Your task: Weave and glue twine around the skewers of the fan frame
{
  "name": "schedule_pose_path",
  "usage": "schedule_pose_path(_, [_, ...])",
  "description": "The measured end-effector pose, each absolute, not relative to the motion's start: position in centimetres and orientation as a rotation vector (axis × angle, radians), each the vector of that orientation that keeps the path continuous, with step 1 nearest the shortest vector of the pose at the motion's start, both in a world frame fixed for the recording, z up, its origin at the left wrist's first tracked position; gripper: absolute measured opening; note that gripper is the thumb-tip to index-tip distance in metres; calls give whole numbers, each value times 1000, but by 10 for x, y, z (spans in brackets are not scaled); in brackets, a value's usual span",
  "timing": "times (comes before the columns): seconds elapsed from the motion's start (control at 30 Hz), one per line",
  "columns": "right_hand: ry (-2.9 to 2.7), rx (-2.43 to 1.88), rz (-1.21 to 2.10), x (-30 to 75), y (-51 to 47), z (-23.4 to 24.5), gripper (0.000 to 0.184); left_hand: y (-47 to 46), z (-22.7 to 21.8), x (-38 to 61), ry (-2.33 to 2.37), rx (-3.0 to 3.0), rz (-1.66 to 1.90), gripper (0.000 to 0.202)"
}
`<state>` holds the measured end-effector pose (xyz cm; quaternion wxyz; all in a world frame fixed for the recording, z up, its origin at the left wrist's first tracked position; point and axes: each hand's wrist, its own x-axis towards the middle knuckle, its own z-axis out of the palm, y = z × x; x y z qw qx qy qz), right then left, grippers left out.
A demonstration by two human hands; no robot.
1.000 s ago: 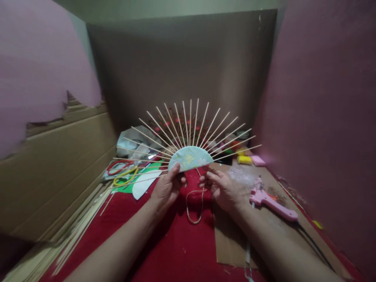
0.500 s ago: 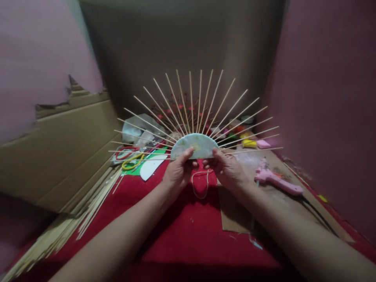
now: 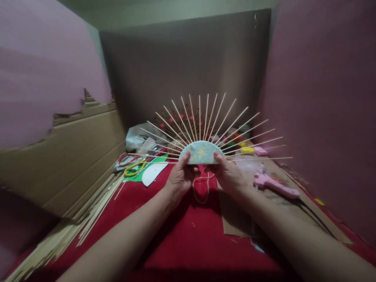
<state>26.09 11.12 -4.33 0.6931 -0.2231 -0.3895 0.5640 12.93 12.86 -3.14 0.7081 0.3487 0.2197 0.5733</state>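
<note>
Between my two hands is a half-round piece [image 3: 202, 152], pale blue-green with yellowish blotches, its straight edge facing me. Thin wooden sticks [image 3: 199, 117] fan out from its curved edge like rays. My left hand [image 3: 182, 176] grips the lower left corner, thumb on the front face and fingers behind. On the lower right corner, my right hand [image 3: 227, 172] holds it in the same way. A loop of thin cord [image 3: 201, 199] shows below the piece, against the red cloth [image 3: 182, 243]. Whether the cord is tied to the piece, I cannot tell.
Left lie scissors with yellow handles [image 3: 133, 170], a white half-round piece [image 3: 154, 174] and a bundle of sticks [image 3: 67, 235]. A pink glue gun [image 3: 274, 184] rests on cardboard [image 3: 237, 219] at right. Red-flowered stems [image 3: 183, 117] stand behind. A cardboard sheet [image 3: 73, 152] borders the left.
The fan-shaped piece sits slightly lower and farther right in view, both hands still on it. The camera view has tilted up, showing more wall at the top.
</note>
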Motion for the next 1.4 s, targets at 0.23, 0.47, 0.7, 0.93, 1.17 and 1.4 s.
schedule_pose_path(0.23, [-835, -500, 1235, 263, 109, -39, 30, 135, -32, 128, 492, 784, 1291, 36])
schedule_pose_path(0.47, [-746, -455, 1247, 271, 117, -36, 29, 127, -34, 129, 515, 955, 1178, 42])
schedule_pose_path(0.7, [-624, -480, 1331, 276, 121, -33, 22, 109, -40, 128, 617, 1371, 1168, 9])
schedule_pose_path(0.93, [-609, -497, 1372, 272, 119, -35, 24, 88, -20, 117, 787, 2396, 1555, 29])
schedule_pose_path(1.17, [-944, -516, 1332, 276, 113, -36, 35, 114, -8, 103, 1278, 3441, 1466, 33])
schedule_pose_path(1.4, [-1764, -1534, 300, 305, 125, -34, 20, 120, 8, 86, 1315, 3262, 1793, 28])
